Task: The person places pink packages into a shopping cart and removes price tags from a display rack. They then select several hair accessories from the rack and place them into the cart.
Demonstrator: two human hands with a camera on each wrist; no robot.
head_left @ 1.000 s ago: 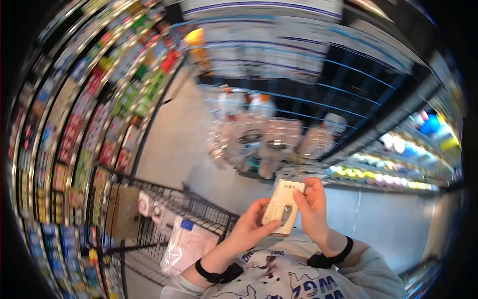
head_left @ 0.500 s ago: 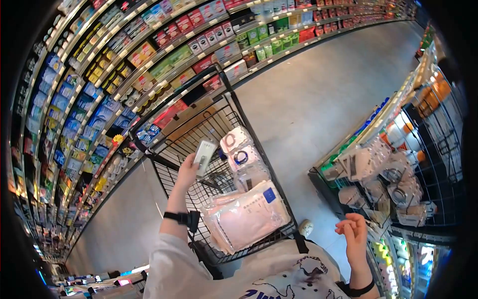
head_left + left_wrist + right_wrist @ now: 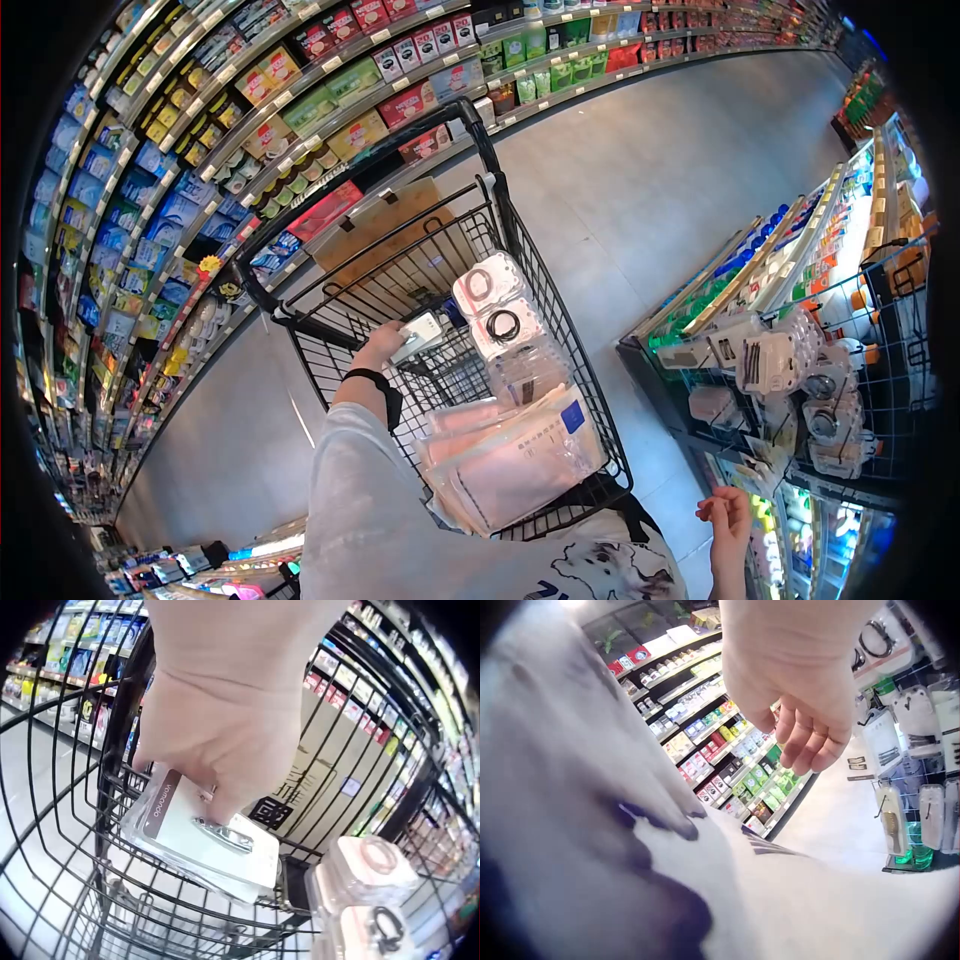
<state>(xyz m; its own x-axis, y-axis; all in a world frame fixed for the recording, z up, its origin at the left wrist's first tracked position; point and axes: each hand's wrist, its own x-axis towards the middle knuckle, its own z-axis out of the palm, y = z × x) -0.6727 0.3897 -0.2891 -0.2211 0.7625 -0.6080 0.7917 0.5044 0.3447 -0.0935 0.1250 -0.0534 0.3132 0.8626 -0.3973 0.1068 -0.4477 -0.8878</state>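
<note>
In the head view my left hand [image 3: 378, 347] reaches down into a black wire shopping cart [image 3: 312, 365]. It holds a white card pack [image 3: 420, 336] low in the basket. The left wrist view shows a silver nail clipper [image 3: 225, 835] on that pack, with my thumb and fingers at its upper edge. Beside it in the cart stand clear packs with a pink loop [image 3: 480, 284] and a black loop [image 3: 503, 325]. Flat pinkish plastic-wrapped packages [image 3: 520, 465] lie nearer my body. My right hand [image 3: 802, 720] hangs with loosely curled fingers, holding nothing.
A brown cardboard box [image 3: 390, 232] stands at the cart's far end. Long stocked shelves [image 3: 330, 60] curve behind and left. To the right, a wire rack [image 3: 890, 340] carries hanging packs [image 3: 775, 362]. Grey floor [image 3: 640, 160] runs between cart and rack.
A second ago both hands held the pack before my chest. My right hand let go; the left carried the pack over the cart, then lowered it inside. The view turned towards the cart.
</note>
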